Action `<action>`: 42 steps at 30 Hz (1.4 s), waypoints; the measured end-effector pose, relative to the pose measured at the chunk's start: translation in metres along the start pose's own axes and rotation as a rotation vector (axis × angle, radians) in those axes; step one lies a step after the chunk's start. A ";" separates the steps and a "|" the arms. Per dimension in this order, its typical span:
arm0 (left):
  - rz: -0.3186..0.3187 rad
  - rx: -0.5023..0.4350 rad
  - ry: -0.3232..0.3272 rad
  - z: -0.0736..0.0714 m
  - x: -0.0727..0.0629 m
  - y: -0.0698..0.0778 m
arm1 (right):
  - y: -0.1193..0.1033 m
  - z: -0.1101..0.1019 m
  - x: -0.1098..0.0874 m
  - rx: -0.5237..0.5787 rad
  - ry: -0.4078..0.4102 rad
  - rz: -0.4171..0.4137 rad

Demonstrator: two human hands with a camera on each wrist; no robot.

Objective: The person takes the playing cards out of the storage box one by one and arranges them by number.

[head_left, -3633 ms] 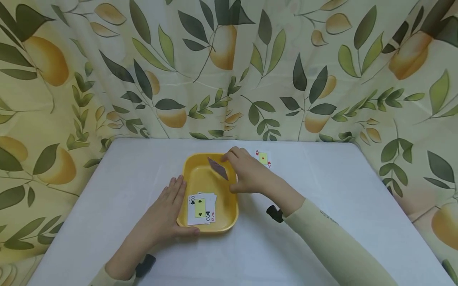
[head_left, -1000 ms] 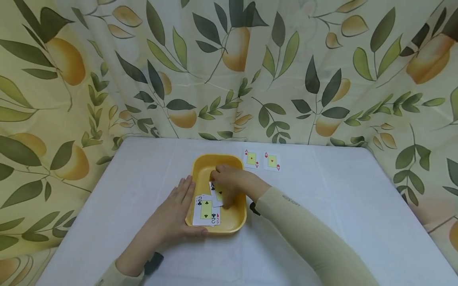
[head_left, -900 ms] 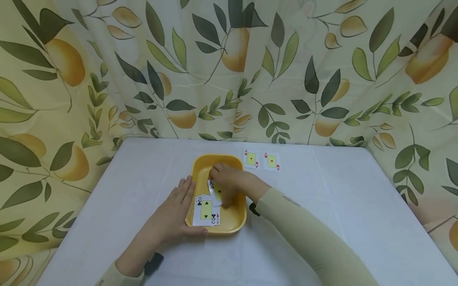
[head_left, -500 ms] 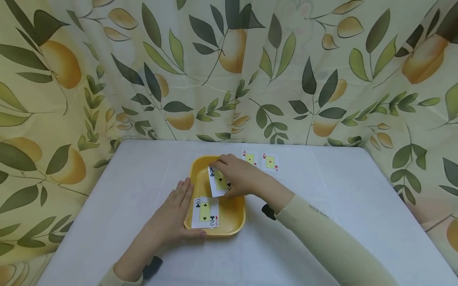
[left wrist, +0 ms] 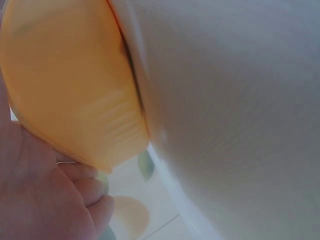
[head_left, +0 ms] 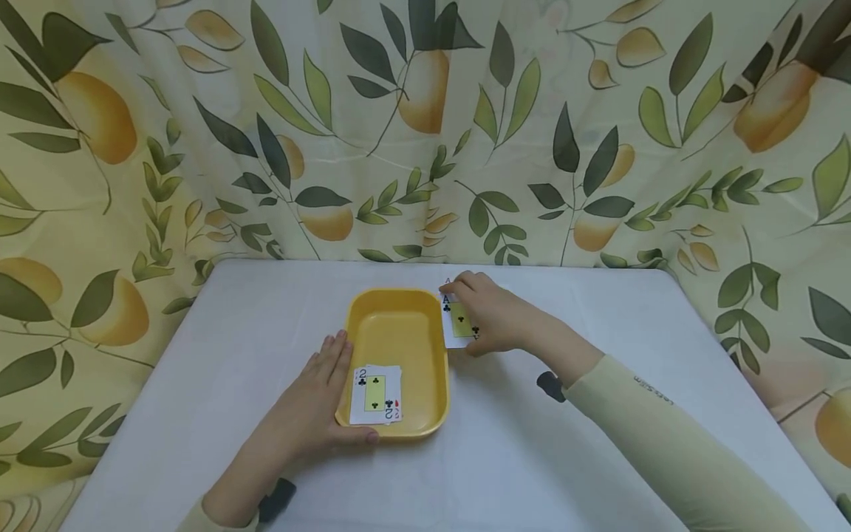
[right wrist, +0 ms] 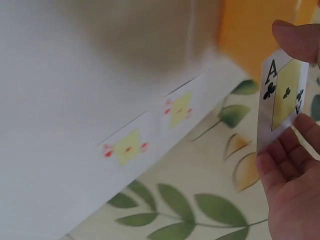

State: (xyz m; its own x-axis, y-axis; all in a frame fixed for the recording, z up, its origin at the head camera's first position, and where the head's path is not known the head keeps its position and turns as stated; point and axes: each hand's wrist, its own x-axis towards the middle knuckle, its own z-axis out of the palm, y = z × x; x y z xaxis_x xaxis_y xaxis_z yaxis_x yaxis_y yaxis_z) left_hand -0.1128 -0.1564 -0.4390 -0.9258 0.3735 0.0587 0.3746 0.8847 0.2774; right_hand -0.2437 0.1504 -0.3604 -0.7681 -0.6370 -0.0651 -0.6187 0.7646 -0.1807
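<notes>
My right hand (head_left: 497, 316) holds a playing card, the ace of clubs (head_left: 460, 324), by its edges between thumb and fingers. It hangs above the table just right of the yellow tray (head_left: 399, 299). In the right wrist view the card's face shows with the thumb at one edge and fingertips at the other. Inside the tray's near end lies a two of clubs (head_left: 375, 395), with a red-marked card peeking out beneath it. My left hand (head_left: 307, 399) rests against the tray's left side, fingers extended and thumb along the near rim.
Two red aces lie face up side by side on the white table (head_left: 565, 443), an ace of hearts (right wrist: 128, 148) and an ace of diamonds (right wrist: 179, 110). My right hand mostly hides them in the head view. A leaf-and-fruit patterned cloth (head_left: 492, 148) hangs behind the table.
The right hand has lifted the ace of clubs out of the tray and carried it rightward past the rim. Earlier, the ace of diamonds came to lie by the ace of hearts. The left hand stays put.
</notes>
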 end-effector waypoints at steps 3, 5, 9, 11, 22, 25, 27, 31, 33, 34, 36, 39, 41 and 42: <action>-0.002 -0.002 0.000 -0.001 0.000 -0.001 | 0.019 0.000 -0.001 -0.004 -0.019 0.051; -0.007 0.001 0.001 -0.001 0.000 -0.001 | 0.032 -0.001 -0.001 -0.011 -0.032 0.091; -0.018 0.004 -0.003 -0.002 -0.001 -0.002 | 0.057 0.000 -0.001 -0.024 -0.048 0.169; -0.020 0.004 -0.006 -0.003 -0.001 -0.002 | 0.069 0.002 -0.001 -0.027 -0.052 0.193; -0.013 0.003 -0.002 0.000 -0.001 -0.004 | 0.110 0.007 0.002 -0.008 -0.108 0.272; -0.013 0.007 0.001 0.001 -0.001 -0.004 | 0.119 0.008 0.003 0.001 -0.138 0.314; -0.015 0.008 0.001 0.001 0.000 -0.004 | 0.124 0.009 0.004 0.006 -0.155 0.347; -0.011 0.010 0.000 0.000 0.000 -0.004 | 0.136 0.013 0.001 0.021 -0.180 0.399; -0.007 0.014 0.003 0.000 0.001 -0.004 | 0.140 0.016 0.000 0.029 -0.189 0.414; -0.006 0.015 0.003 0.000 0.001 -0.004 | 0.142 0.017 -0.001 0.035 -0.194 0.420; -0.003 0.015 0.001 0.000 0.001 -0.004 | 0.145 0.019 -0.001 0.040 -0.204 0.430; 0.002 0.012 -0.006 0.000 0.002 -0.003 | 0.149 0.021 -0.001 0.045 -0.216 0.442; 0.004 0.010 -0.010 0.000 0.002 -0.003 | 0.151 0.022 0.000 0.054 -0.222 0.451; 0.004 0.010 -0.012 0.000 0.002 -0.002 | 0.152 0.023 0.000 0.061 -0.223 0.451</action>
State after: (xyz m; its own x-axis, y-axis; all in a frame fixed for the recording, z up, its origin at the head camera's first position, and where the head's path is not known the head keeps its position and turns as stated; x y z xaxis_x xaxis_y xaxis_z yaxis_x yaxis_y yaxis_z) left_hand -0.1153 -0.1578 -0.4397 -0.9236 0.3802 0.0487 0.3788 0.8860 0.2675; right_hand -0.3342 0.2643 -0.4101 -0.8987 -0.2556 -0.3564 -0.2178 0.9654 -0.1430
